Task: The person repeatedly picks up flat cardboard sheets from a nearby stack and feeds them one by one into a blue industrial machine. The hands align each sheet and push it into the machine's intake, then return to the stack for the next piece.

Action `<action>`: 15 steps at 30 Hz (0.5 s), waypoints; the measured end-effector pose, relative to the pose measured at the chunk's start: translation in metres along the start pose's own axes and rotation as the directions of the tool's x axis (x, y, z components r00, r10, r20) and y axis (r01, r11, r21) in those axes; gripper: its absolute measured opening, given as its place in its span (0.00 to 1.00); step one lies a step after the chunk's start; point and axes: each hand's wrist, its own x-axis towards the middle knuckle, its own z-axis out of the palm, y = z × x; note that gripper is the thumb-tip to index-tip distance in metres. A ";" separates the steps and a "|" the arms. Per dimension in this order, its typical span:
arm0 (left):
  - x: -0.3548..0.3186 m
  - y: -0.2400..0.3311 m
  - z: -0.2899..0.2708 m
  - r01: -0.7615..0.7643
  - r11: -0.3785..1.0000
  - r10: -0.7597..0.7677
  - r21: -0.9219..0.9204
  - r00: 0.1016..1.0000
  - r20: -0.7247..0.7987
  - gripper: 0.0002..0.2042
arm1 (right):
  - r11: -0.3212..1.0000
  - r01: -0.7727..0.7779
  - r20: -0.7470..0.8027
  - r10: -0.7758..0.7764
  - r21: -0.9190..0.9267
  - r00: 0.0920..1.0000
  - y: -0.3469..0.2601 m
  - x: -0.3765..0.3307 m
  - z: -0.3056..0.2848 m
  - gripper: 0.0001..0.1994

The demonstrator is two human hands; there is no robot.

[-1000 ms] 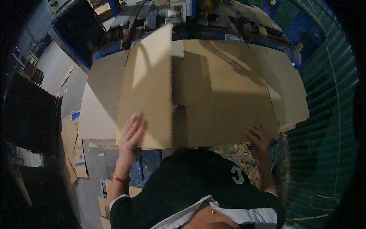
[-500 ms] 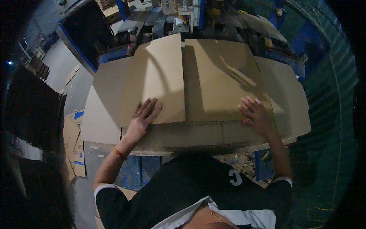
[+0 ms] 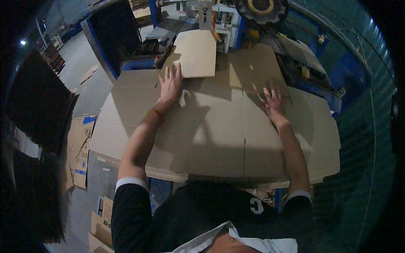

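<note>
A stack of flat brown cardboard sheets (image 3: 211, 139) lies in front of me. Two cardboard panels reach over its far side: a brightly lit left panel (image 3: 196, 55) and a shaded right panel (image 3: 255, 69). My left hand (image 3: 171, 86) has its fingers spread at the near left corner of the left panel. At the near edge of the right panel is my right hand (image 3: 275, 103), fingers apart and slightly blurred. Neither hand is wrapped round anything. Whether the two panels belong to one folded sheet cannot be made out.
Beyond the stack stands a machine (image 3: 228, 25) with blue frame parts and a dark toothed wheel (image 3: 261, 8). A blue-edged dark panel (image 3: 105, 42) rises at the left. Printed cardboard pieces (image 3: 80, 152) lie on the left floor; a green corrugated wall (image 3: 358, 139) runs along the right.
Both hands have moved forward, away from me. The two panels have slid toward the machine with them, uncovering more of the stack. The view has shifted slightly.
</note>
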 end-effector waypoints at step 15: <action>-0.255 -0.173 -0.084 0.793 0.428 -0.903 -0.433 0.385 -0.188 0.36 | 0.467 -0.884 -0.006 0.884 -0.030 0.468 0.125 -0.338 -0.067 0.36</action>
